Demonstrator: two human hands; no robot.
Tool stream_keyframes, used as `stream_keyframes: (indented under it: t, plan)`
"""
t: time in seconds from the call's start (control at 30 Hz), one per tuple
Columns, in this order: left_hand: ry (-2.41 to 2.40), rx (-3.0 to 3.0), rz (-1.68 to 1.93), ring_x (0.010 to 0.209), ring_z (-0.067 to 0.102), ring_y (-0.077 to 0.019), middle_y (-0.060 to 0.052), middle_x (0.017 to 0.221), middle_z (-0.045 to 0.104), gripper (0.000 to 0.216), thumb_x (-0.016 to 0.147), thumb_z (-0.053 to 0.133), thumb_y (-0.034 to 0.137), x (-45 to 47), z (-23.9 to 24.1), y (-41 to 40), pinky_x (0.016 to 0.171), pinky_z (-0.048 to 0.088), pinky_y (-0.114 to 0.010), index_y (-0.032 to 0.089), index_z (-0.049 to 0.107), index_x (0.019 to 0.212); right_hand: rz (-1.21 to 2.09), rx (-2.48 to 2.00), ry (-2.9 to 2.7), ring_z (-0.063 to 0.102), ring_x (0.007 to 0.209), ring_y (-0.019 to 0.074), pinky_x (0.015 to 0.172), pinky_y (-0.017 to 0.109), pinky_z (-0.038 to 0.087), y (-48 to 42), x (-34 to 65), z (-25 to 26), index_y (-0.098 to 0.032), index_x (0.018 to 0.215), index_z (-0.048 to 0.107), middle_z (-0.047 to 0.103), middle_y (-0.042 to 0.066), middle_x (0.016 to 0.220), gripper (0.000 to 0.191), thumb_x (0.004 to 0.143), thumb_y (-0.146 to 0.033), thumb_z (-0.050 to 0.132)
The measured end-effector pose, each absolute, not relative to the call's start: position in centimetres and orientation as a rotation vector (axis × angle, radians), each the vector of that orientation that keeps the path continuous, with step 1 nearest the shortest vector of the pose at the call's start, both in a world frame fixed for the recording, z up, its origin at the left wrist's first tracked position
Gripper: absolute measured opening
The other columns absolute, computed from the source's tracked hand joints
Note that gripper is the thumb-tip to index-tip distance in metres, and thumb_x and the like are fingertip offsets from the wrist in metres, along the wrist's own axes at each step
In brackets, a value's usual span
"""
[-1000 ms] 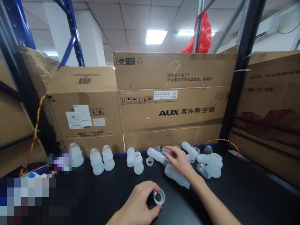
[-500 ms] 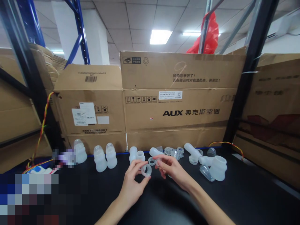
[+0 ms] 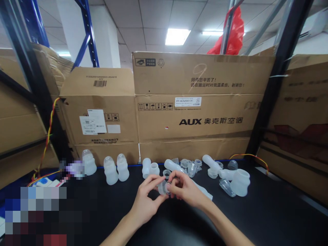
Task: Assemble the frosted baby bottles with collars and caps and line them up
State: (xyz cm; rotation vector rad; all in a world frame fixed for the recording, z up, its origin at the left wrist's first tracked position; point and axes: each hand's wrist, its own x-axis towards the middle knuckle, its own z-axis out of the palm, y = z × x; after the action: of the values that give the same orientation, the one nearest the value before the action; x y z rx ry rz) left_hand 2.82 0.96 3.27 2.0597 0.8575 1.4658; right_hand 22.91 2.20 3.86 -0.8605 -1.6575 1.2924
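On black table | cardboard boxes behind | ceiling light overhead

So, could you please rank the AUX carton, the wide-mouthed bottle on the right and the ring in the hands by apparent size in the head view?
1. AUX carton
2. wide-mouthed bottle
3. ring, though it sits nearer the camera

Cardboard boxes stand along the black tabletop's far edge, with capped white bottles before them at left, loose bottles and clear caps at right.
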Motion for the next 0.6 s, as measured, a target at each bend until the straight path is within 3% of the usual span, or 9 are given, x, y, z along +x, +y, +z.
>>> stream_keyframes:
  t: [0.27, 0.43, 0.6]
  plan:
    - [0.719, 1.897, 1.342, 0.098, 0.076, -0.0241, -0.006, 0.110, 0.077, 0.053, 0.068, 0.092, 0.018, 3.08, 3.16, 0.45, 0.092, 0.064, -0.039, 0.027, 0.076, 0.118, 1.369, -0.779, -1.679, 0.048, 0.055, 0.0104, 0.054, 0.023, 0.039, 1.62, 22.45, 3.79, -0.024, 0.100, 0.055, 0.054, -0.008, 0.068, 0.043, 0.079, -0.050, 0.082]
    - [0.682, 1.796, 1.340, 0.087, 0.079, -0.0234, -0.004, 0.102, 0.080, 0.053, 0.060, 0.097, 0.018, 3.17, 2.91, 0.31, 0.085, 0.066, -0.036, 0.027, 0.079, 0.109, 1.386, -0.770, -1.663, 0.054, 0.056, 0.0113, 0.056, 0.024, 0.042, 1.60, 22.24, 3.57, -0.023, 0.101, 0.059, 0.056, -0.008, 0.067, 0.037, 0.080, -0.044, 0.081]
    - [0.760, 1.957, 1.366, 0.089, 0.077, -0.0238, -0.003, 0.098, 0.080, 0.053, 0.057, 0.099, 0.019, 3.05, 3.03, -0.08, 0.086, 0.064, -0.036, 0.029, 0.082, 0.106, 1.375, -0.800, -1.640, 0.053, 0.054, 0.0118, 0.054, 0.023, 0.040, 1.49, 21.98, 3.08, -0.023, 0.100, 0.060, 0.057, -0.008, 0.062, 0.035, 0.075, -0.035, 0.082]
